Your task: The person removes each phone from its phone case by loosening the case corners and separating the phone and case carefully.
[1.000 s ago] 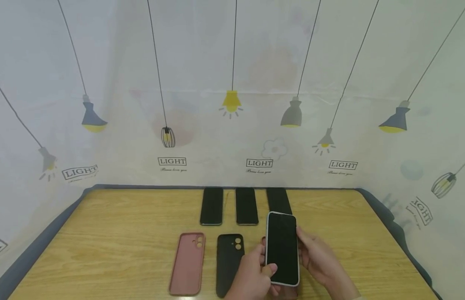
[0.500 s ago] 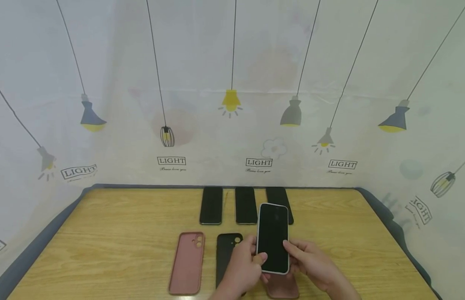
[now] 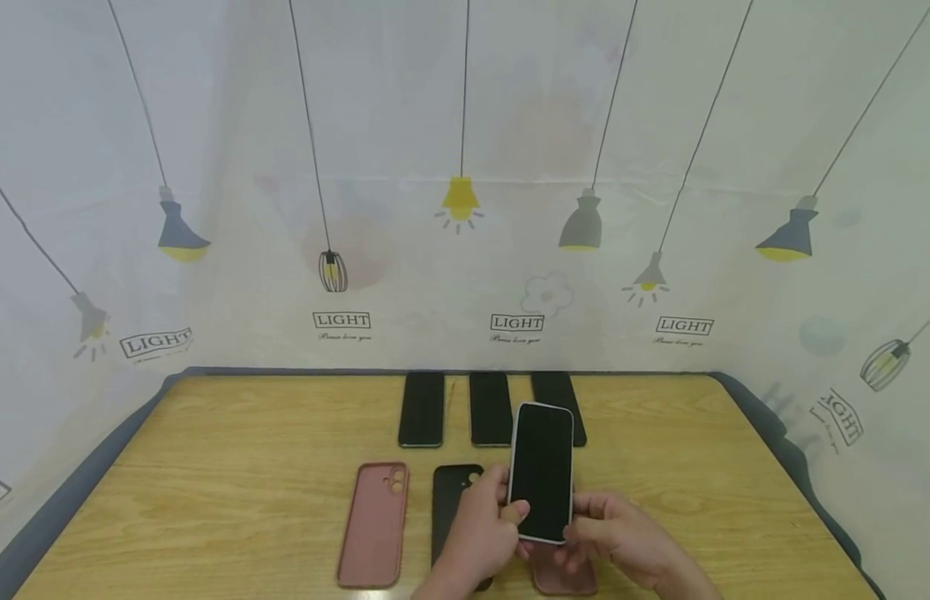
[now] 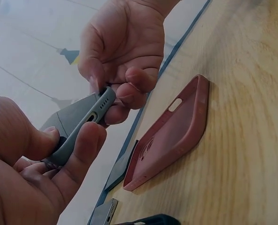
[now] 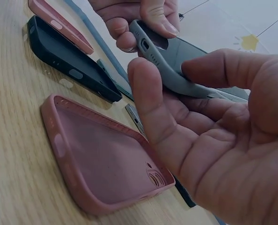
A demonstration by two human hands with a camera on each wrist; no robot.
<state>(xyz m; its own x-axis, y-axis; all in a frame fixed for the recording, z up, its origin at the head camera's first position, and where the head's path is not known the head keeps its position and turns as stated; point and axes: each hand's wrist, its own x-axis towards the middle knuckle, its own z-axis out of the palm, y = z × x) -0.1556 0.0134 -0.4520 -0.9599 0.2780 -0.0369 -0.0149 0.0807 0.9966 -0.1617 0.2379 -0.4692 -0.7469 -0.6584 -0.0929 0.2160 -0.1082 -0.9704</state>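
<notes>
A phone [image 3: 542, 471] with a dark screen, inside a pale grey case [image 4: 93, 112], is held tilted above the table. My left hand [image 3: 480, 525] grips its lower left edge, thumb on the screen's border and fingers behind. At the lower right corner, my right hand [image 3: 622, 537] pinches the case, with the thumb pressing the rim in the right wrist view. The charging port in the bottom edge faces me. Below the hands lies a pink case [image 5: 101, 154], inside up, partly covered in the head view.
Three dark phones stand in a row at the back: left [image 3: 422, 408], middle [image 3: 491, 408] and right [image 3: 558, 400], the last partly hidden. A black case [image 3: 448, 521] lies left of the hands, and another pink case [image 3: 371, 525] beyond it. The wooden table [image 3: 210, 483] meets a printed cloth [image 3: 405, 125].
The phone in its case has moved left and slightly away from me. My right hand has slid from its upper right edge down to the lower right corner; my left hand keeps its grip.
</notes>
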